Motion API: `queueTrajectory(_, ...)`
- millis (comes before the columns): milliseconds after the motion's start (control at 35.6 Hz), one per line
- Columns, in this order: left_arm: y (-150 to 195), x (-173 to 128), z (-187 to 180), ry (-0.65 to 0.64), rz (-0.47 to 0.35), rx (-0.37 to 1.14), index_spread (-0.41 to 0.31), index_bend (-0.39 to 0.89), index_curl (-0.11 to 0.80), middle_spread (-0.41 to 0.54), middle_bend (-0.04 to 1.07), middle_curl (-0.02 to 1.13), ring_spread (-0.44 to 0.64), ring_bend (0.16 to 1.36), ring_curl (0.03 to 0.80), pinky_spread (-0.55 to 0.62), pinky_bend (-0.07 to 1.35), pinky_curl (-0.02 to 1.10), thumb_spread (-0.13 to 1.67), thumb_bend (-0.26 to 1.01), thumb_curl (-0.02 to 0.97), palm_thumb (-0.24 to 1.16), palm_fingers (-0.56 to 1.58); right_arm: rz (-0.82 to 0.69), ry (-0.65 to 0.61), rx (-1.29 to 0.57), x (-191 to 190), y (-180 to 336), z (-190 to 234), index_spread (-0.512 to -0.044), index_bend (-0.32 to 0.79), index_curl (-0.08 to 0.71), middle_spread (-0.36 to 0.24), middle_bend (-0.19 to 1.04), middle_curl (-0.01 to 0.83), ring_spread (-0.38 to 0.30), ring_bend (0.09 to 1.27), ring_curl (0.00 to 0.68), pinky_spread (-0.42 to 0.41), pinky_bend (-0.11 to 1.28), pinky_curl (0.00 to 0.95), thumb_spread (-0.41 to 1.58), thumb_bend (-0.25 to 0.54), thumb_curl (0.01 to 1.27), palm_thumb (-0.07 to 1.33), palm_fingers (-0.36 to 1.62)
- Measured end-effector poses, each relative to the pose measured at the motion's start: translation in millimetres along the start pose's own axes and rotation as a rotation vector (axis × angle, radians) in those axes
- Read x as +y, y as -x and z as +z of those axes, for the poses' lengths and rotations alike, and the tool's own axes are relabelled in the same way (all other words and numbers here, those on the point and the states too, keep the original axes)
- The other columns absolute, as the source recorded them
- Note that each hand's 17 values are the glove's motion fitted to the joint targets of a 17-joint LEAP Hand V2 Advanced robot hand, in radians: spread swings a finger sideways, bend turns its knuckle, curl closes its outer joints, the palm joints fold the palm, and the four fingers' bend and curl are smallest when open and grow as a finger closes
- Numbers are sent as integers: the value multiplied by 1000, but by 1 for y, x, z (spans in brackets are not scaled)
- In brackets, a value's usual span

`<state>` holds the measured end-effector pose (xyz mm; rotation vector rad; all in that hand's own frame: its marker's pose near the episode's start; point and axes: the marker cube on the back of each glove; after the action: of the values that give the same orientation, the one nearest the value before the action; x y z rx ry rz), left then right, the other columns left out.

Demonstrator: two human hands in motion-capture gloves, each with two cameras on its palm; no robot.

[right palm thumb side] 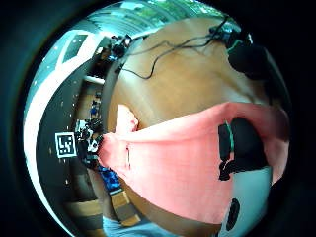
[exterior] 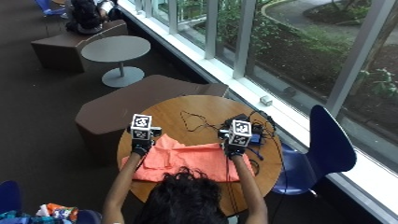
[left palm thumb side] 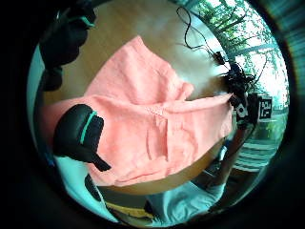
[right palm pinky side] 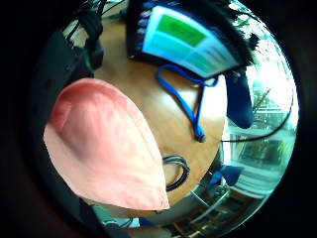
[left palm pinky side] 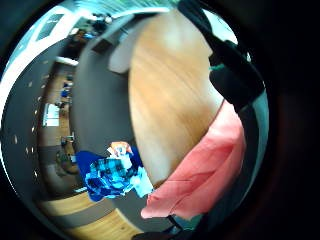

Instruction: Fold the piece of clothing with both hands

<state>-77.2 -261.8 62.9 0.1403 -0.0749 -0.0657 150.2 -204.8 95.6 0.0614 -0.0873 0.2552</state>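
Note:
A salmon-pink garment (exterior: 187,164) lies spread on the round wooden table (exterior: 199,108), just in front of the person. My left hand (exterior: 140,146) pinches its far left corner, and the thumb (left palm thumb side: 78,133) lies on the cloth (left palm thumb side: 157,129). At the far right corner my right hand (exterior: 234,150) pinches the edge, thumb (right palm thumb side: 243,144) on the fabric (right palm thumb side: 173,168). The edge between the two hands runs straight and looks slightly raised. A fold of the garment (right palm pinky side: 104,148) hangs close under the right palm, and part of the garment (left palm pinky side: 210,170) shows beside the left fingers (left palm pinky side: 235,75).
Black cables (exterior: 202,122) and a small device (exterior: 258,125) lie on the far half of the table. Near the right hand are a lit screen (right palm pinky side: 183,39), a blue cord (right palm pinky side: 190,106) and a coiled black cable (right palm pinky side: 176,171). A blue chair (exterior: 330,144) stands at the right.

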Motion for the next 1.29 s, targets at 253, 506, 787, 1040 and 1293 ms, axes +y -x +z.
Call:
queueTrajectory(253,-7,87,-9,-22,72,-84,-221,143,386,-264,312,449,-311,724,407,-85,350,425,1157,-19,306,646,743,185,-93,-36,111,-24,10,-316,267,371,-198,343,443,-156,437,379,-34,456,375,1046,-26,416,993,713)
queueTrajectory(506,-25,127,57,200,99,-83,-182,145,385,-170,190,428,-149,562,365,52,338,431,1227,-54,260,479,520,302,154,108,159,-18,58,-268,117,366,39,155,389,62,322,351,159,450,377,1205,-68,355,680,223)
queueTrajectory(787,-19,137,88,266,71,83,-127,119,338,22,156,377,130,556,344,311,403,427,1247,-65,159,16,155,247,12,110,159,13,56,-245,71,278,59,282,400,54,414,330,150,422,329,1471,85,337,752,370)
queueTrajectory(1040,-46,128,88,273,66,99,-124,149,333,44,174,361,210,573,328,406,423,405,1272,-30,151,-34,149,265,-25,-462,134,19,22,-282,66,239,-64,302,409,-112,528,366,-19,536,359,1413,209,436,1051,723)
queueTrajectory(1293,-101,119,74,339,166,179,-116,153,337,51,182,360,250,573,322,443,439,398,1304,-18,152,-17,140,183,-213,-801,102,54,-77,-278,37,200,-115,250,410,-189,598,399,-144,648,402,1255,195,503,1139,867)
